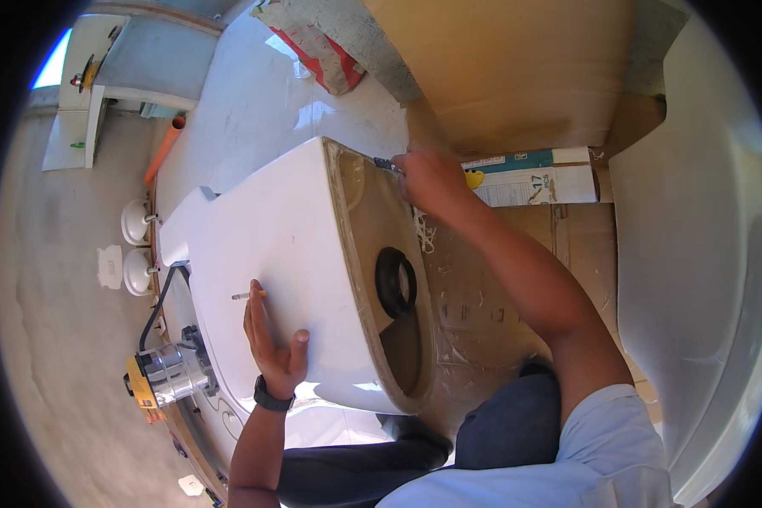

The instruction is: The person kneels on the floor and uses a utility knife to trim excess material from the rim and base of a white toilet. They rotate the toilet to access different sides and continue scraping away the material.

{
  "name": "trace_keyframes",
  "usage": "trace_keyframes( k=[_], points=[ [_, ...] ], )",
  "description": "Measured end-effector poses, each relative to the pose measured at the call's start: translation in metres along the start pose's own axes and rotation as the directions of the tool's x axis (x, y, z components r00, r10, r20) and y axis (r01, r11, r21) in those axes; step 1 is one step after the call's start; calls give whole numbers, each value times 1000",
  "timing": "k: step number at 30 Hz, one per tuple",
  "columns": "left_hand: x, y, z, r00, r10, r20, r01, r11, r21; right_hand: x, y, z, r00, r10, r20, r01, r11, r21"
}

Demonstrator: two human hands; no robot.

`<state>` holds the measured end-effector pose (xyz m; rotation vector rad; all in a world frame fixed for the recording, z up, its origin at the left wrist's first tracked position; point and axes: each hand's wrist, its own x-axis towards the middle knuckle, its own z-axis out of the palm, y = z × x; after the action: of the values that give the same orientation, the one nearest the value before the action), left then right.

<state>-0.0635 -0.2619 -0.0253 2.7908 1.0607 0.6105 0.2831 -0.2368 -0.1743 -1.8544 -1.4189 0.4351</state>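
At the far left, on the concrete floor (51, 339), stands a power tool with a yellow body and a shiny metal part (165, 375), and a black cable goes up from it; above it two round white caps (135, 245) lie one under the other, and an orange pipe (164, 149) lies further up beside a white slab. In the middle a white ceramic toilet (271, 271) lies on its side, so its unglazed brown underside with the black rubber ring (395, 281) faces to the right. The left hand (271, 343) rests flat on the white glazed side of the toilet, fingers stretched and spread, it grasps nothing; a wristwatch (271, 398) is on this wrist, and a pencil (248, 295) lies on the ceramic touching the fingertips. The right hand (427, 179) is at the upper edge of the underside, closed around a small tool with a dark tip (387, 164) and a yellow part showing behind the hand; what kind of tool it is I cannot tell. Right of this hand a white and teal cardboard box (533, 176) lies on flattened brown cardboard (499, 288), and at the far right a large white curved ceramic piece (694, 254) stands
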Motion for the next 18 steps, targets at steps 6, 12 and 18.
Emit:
trace_keyframes(
  k=[6, 12, 18],
  points=[
    [-3, -5, 0, 1000, -12, 15, 12, 999, 33, 10, -7, 2, 994, -55, 93, 73, 978, -195],
    [-3, -7, -2, 1000, 6, 12, -6, 999, 43, 11, 9, 24, 992, -14, 126, 47, 964, -261],
    [-5, -11, -1, 1000, 2, 11, -2, 999, 33, 12, 30, 17, 969, 118, 218, -129, 991, 35]
  ],
)
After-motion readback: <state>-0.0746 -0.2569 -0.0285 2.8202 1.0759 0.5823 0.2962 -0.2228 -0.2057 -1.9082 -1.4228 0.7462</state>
